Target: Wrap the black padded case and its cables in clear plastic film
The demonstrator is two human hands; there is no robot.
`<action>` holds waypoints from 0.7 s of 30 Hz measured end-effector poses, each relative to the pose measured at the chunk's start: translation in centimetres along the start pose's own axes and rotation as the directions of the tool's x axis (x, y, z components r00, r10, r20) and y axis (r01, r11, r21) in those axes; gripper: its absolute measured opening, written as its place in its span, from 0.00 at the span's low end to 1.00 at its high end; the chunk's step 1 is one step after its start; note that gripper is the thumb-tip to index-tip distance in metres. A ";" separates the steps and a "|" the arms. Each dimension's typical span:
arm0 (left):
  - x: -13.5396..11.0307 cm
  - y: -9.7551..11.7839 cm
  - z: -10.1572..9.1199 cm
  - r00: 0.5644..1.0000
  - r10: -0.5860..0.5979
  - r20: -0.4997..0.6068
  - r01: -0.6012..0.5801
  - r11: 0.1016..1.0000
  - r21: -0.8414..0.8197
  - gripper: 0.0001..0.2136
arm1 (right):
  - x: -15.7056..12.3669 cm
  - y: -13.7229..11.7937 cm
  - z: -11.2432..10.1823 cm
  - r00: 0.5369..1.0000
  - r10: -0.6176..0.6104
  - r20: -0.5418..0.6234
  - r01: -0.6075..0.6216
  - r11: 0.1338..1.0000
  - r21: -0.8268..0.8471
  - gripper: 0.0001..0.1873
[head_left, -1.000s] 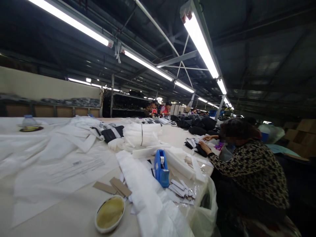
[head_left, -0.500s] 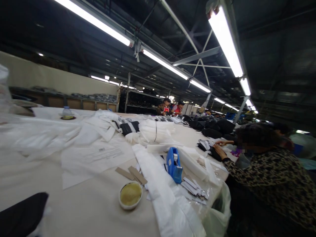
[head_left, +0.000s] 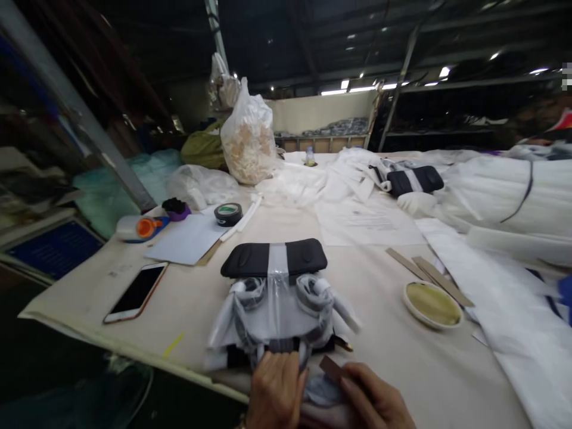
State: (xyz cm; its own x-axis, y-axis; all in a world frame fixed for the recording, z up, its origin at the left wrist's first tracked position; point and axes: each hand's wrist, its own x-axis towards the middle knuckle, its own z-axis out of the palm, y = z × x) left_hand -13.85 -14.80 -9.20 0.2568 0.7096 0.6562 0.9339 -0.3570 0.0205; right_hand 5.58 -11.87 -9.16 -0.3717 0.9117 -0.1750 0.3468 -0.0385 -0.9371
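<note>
A black padded item wrapped in white-grey foam sheet and clear tape (head_left: 274, 292) lies on the cream table (head_left: 379, 333) right in front of me. My left hand (head_left: 273, 390) presses its near end, fingers closed down on a black strap part of it. My right hand (head_left: 373, 399) is beside it at the bottom edge, fingers pinched on a small brown card strip (head_left: 331, 367) over a crumpled bit of wrapping.
A smartphone (head_left: 136, 292) lies left. Behind it are a white pad (head_left: 185, 238), a tape roll (head_left: 228, 213), an orange-capped bottle (head_left: 140, 227) and a filled plastic bag (head_left: 248, 137). Right are a dish of yellow paste (head_left: 432, 304), cardboard strips (head_left: 429, 273) and white foam sheets (head_left: 504, 298).
The view has swung left and down, away from the seated person and the blue tape dispenser. Both my hands and the wrapped black item have come into view.
</note>
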 end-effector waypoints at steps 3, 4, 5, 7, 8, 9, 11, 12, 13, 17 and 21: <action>0.5 0.2 -0.4 1.000 -0.001 0.007 0.001 0.999 -0.042 0.05 | 0.3 -0.1 0.6 0.999 0.005 0.036 -0.004 0.999 -0.035 0.18; 0.6 0.2 -0.5 1.000 -0.003 0.009 0.003 0.999 -0.051 0.05 | 0.5 -0.2 0.8 0.999 0.007 0.054 -0.005 0.999 -0.035 0.17; 0.7 0.2 -0.6 1.000 -0.007 0.013 0.007 0.998 -0.058 0.06 | 0.7 -0.3 1.0 0.998 0.013 0.063 -0.012 1.000 -0.019 0.17; 0.8 0.2 -0.8 1.000 -0.016 0.010 0.016 0.998 -0.062 0.06 | 1.2 -0.8 1.4 0.997 0.037 0.061 -0.042 0.997 0.070 0.16; 0.8 0.2 -0.8 1.000 -0.019 0.004 0.019 0.998 -0.060 0.06 | 1.4 -1.2 1.6 0.996 0.059 0.065 -0.068 0.989 0.134 0.16; 0.8 0.2 -0.8 1.000 -0.022 0.006 0.022 0.998 -0.058 0.06 | 1.6 -1.5 1.8 0.993 0.088 0.079 -0.102 0.975 0.198 0.16; 0.8 0.2 -0.9 1.000 -0.022 0.008 0.022 0.998 -0.059 0.06 | 1.8 -2.1 2.1 0.981 0.150 0.126 -0.181 0.938 0.294 0.17; 0.8 0.2 -0.9 1.000 -0.022 0.019 0.023 0.998 -0.063 0.06 | 1.9 -2.3 2.3 0.974 0.176 0.146 -0.215 0.923 0.318 0.17; 0.7 0.2 -0.9 0.999 -0.023 0.036 0.025 0.997 -0.069 0.06 | 2.0 -2.4 2.3 0.968 0.199 0.156 -0.241 0.914 0.327 0.18; 0.5 0.0 -0.9 0.997 -0.033 0.077 0.040 0.995 -0.088 0.05 | 1.8 -2.2 2.2 0.966 0.238 0.106 -0.260 0.911 0.321 0.16; 0.4 0.0 -0.8 0.996 -0.037 0.082 0.043 0.996 -0.082 0.05 | 1.7 -1.8 2.0 0.970 0.231 0.080 -0.244 0.935 0.256 0.14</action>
State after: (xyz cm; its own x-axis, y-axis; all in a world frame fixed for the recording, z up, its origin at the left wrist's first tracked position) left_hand -13.99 -15.01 -8.39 0.2418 0.7695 0.5911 0.9205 -0.3746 0.1110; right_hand 2.64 -11.04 -8.42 -0.3496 0.8423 -0.4102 0.1945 -0.3631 -0.9112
